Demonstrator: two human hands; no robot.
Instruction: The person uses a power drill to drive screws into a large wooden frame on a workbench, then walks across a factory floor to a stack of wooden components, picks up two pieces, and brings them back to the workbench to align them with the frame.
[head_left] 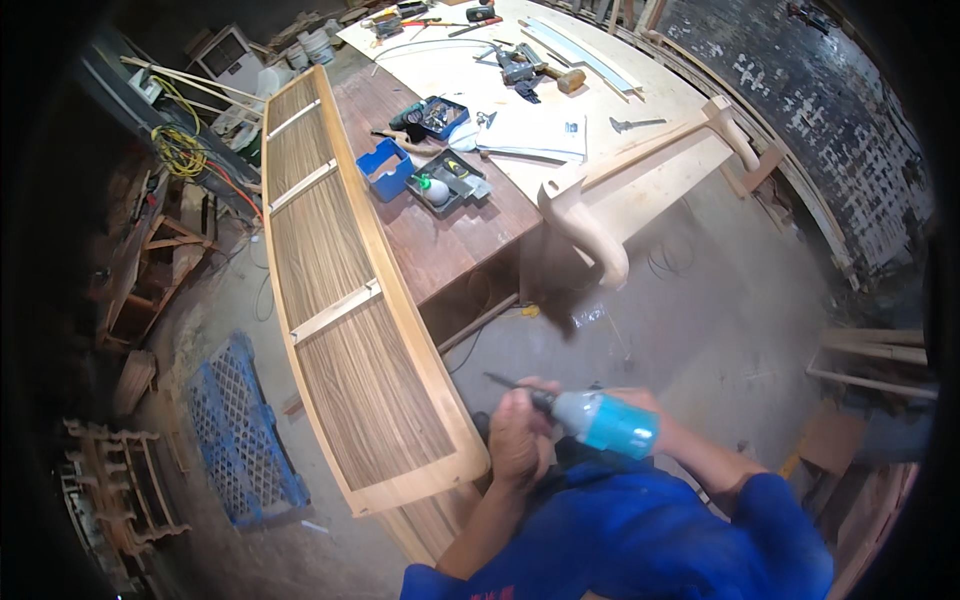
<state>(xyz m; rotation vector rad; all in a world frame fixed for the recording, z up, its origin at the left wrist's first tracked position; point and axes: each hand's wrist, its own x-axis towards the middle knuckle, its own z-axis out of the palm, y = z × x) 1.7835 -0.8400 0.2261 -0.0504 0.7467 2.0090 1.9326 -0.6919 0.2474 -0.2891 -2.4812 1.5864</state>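
Observation:
A teal and grey power drill (pixel 622 428) is held in front of my body, its thin dark bit pointing left. My left hand (pixel 515 438) is closed round the chuck end at the front. Behind the drill body, my right hand (pixel 632 402) grips it, with most of the fingers hidden. Left of my left hand lies a long framed wooden panel (pixel 415 345) with a striped brown face, a pale rounded frame and several pale cross strips. Its near rounded corner is close to my left forearm.
Beyond stands a workbench (pixel 455 225) with a blue bin (pixel 384 170), a black tray (pixel 446 184) and several tools. A curved-leg wooden frame (pixel 585 232) rests at its right. A blue pallet (pixel 240 430) lies on the floor at left, and yellow cable (pixel 180 152) hangs farther back.

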